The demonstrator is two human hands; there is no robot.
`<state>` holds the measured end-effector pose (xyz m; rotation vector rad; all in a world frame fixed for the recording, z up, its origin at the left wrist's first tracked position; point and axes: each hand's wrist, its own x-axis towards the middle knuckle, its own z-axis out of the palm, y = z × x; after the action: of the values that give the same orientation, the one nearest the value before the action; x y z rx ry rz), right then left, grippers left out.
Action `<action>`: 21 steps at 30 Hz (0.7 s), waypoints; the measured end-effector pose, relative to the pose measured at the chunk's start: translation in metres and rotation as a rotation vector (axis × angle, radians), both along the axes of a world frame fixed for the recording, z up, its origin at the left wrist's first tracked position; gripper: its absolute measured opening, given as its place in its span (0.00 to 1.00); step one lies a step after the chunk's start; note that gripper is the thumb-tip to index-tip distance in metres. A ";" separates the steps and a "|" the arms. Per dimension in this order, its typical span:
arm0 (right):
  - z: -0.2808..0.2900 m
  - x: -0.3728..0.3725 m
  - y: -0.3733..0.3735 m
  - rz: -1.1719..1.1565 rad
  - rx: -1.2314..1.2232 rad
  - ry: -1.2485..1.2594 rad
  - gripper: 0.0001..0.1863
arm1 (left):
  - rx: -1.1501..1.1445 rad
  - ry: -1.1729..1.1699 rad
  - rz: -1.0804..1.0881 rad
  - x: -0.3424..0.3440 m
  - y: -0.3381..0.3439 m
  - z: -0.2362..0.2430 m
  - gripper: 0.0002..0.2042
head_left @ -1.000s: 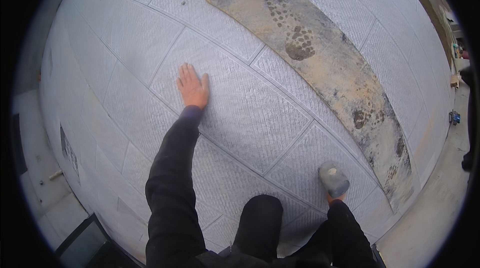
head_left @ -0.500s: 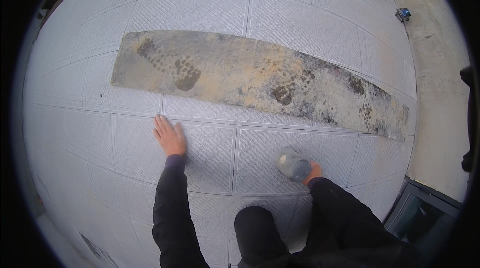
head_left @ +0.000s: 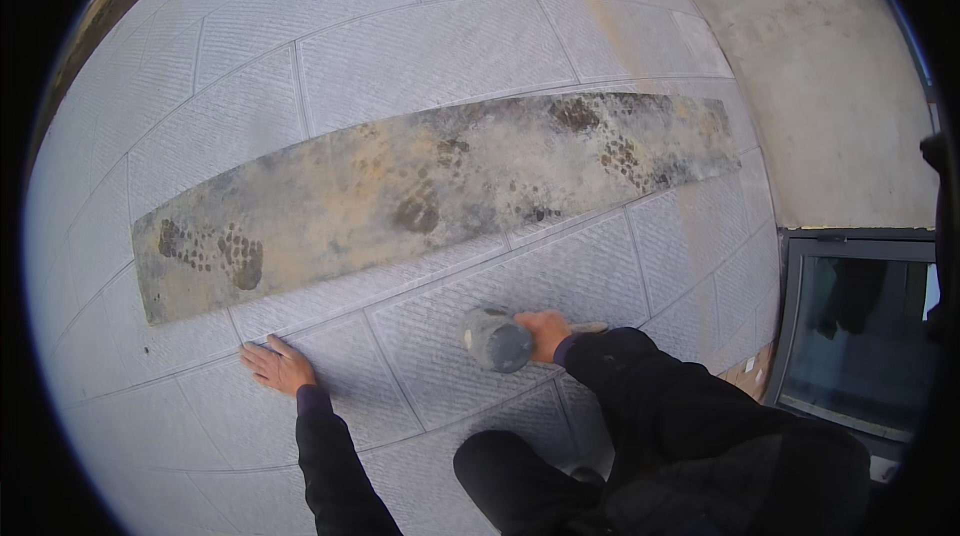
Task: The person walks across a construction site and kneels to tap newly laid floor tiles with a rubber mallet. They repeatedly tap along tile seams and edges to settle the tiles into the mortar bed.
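My left hand (head_left: 277, 366) lies flat on the grey stone paving (head_left: 330, 376), fingers stretched out, close to a joint between slabs. In my right hand (head_left: 544, 336) is a mallet (head_left: 498, 340) with a thick, worn grey head. Its handle (head_left: 590, 327) sticks out past my closed fingers. The mallet head is low over a ribbed slab; whether it touches the stone I cannot tell. Just beyond both hands stretches a long, stained board (head_left: 340, 206) with dark wet shoe prints, lying across the slabs.
A pale concrete strip (head_left: 800, 66) borders the paving on the right. Nearer me on that side is a dark-framed glass panel (head_left: 860, 336). My bent knee (head_left: 510, 476) in black trousers is at the bottom. A brown edge (head_left: 125, 1) runs along the far left.
My view has swung, so the board now slants up to the right and more of the glass panel shows. My left hand stays on the paving; my right still grips the mallet.
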<state>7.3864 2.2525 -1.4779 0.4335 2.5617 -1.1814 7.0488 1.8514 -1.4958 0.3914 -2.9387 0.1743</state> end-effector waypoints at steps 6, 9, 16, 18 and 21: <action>0.114 -0.043 0.049 -0.072 0.065 -0.106 0.27 | 0.100 0.006 -0.192 -0.018 -0.008 -0.015 0.34; 0.115 -0.148 0.076 -0.030 0.265 0.305 0.24 | 0.139 0.019 -0.201 -0.024 -0.010 -0.019 0.34; 0.029 -0.463 -0.012 0.160 0.547 0.570 0.30 | 0.201 0.022 -0.231 -0.036 -0.044 0.004 0.35; 0.016 -0.504 -0.048 0.129 0.577 0.576 0.30 | 0.234 0.004 -0.206 -0.043 -0.052 0.004 0.35; 0.001 -0.540 -0.095 0.095 0.517 0.510 0.29 | 0.266 -0.005 -0.205 -0.054 -0.066 0.003 0.36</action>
<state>6.8461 2.1574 -1.4764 0.1115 3.2925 -0.6367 6.9949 1.7856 -1.4933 0.1207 -2.9878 -0.2447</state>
